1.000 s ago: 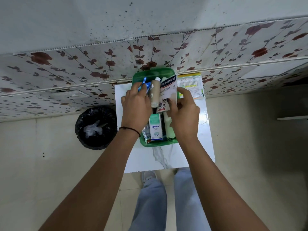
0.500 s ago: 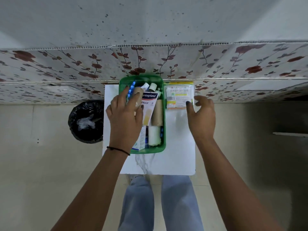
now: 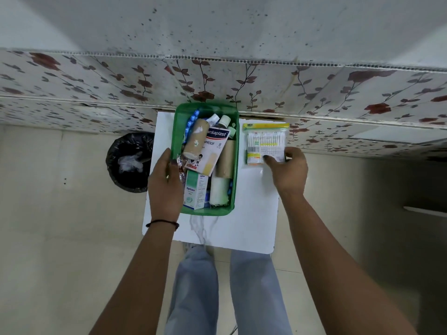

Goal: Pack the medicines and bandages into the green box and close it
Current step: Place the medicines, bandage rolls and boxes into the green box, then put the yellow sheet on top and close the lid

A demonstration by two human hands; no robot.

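The green box (image 3: 234, 165) stands open on a small white table (image 3: 246, 221). It holds a Hansaplast plaster carton (image 3: 212, 151), brown bandage rolls (image 3: 195, 141), a white gauze roll (image 3: 219, 191), an eye-drop carton (image 3: 196, 191), small bottles and a blue blister strip. My left hand (image 3: 164, 187) grips the box's left wall, thumb inside. A clear packet of cotton buds (image 3: 264, 142) lies on the table right of the box. My right hand (image 3: 287, 171) pinches the packet's near edge.
A black-lined waste bin (image 3: 129, 162) sits on the floor left of the table. A floral-patterned wall panel (image 3: 96, 93) runs just behind the table. My legs in light jeans (image 3: 227, 291) stand at the table's near edge.
My left hand slid from the items at the box's far end back to its left wall. My right hand reached forward and closed its fingers on the cotton bud packet.
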